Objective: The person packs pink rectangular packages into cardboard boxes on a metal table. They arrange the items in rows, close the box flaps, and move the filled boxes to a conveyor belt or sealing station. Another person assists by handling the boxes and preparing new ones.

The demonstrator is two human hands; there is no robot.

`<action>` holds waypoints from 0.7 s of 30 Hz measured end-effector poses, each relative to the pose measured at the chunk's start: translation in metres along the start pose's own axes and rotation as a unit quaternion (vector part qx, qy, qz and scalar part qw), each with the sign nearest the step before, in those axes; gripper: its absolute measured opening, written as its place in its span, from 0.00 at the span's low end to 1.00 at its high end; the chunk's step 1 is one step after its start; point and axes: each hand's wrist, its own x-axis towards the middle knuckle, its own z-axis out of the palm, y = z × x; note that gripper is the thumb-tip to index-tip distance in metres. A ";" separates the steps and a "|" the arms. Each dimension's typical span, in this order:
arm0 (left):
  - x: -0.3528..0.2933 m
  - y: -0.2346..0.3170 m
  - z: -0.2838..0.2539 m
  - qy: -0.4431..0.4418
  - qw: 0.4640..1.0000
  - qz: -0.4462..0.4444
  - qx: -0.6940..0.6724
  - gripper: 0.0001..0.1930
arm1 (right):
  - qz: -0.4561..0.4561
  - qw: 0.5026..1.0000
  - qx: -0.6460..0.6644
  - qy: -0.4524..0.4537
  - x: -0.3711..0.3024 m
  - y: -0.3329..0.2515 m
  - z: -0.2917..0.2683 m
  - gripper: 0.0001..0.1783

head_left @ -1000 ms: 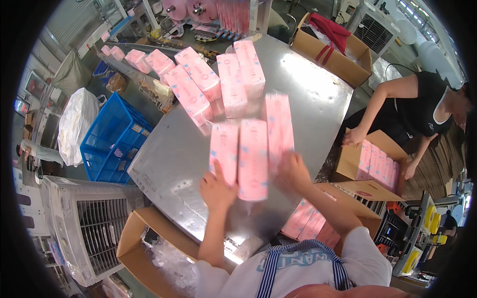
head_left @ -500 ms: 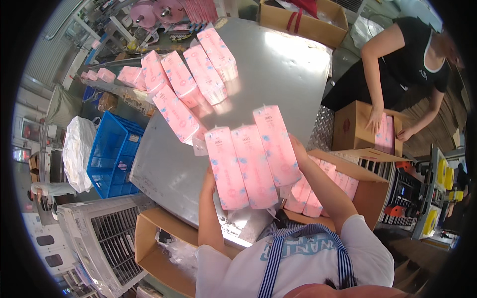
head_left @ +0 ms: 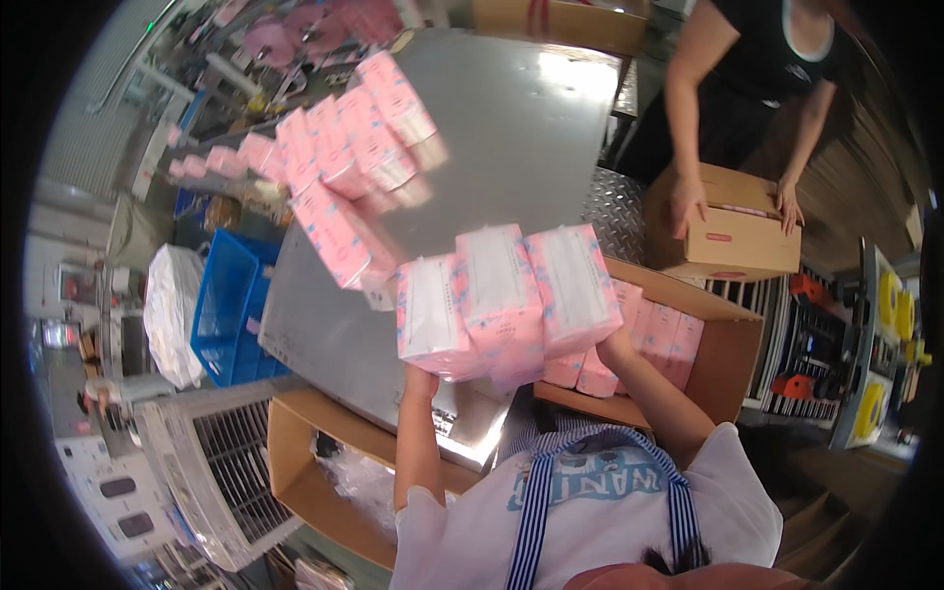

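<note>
- Lifted up and swung right since before: three pink packs (head_left: pixel 501 300), now over the edge of the open box (head_left: pixel 733 344).
- Pressed between left hand (head_left: pixel 421 382) and right hand (head_left: pixel 615 346), gripping both ends.
- Farther off: more pink packs (head_left: pixel 344 167) on the metal table (head_left: pixel 511 128).

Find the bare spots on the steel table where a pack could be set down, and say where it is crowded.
The steel table is bare across its far right half, between the row of pink packs and the table's right edge. A smaller bare strip lies near the blue crate. It is crowded along the left, and in the open box at the right.
</note>
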 end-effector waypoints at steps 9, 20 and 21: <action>-0.056 -0.109 0.188 -0.280 0.940 -0.196 0.002 0.27 | -0.077 0.969 0.062 0.225 -0.140 -0.089 -0.187 0.25; -0.083 -0.192 0.229 -0.404 0.618 0.159 0.656 0.27 | -0.011 0.755 -0.626 0.194 -0.147 -0.065 -0.231 0.16; -0.090 -0.193 0.233 -0.422 0.557 0.196 0.688 0.24 | -0.008 0.743 -0.633 0.215 -0.139 -0.052 -0.244 0.15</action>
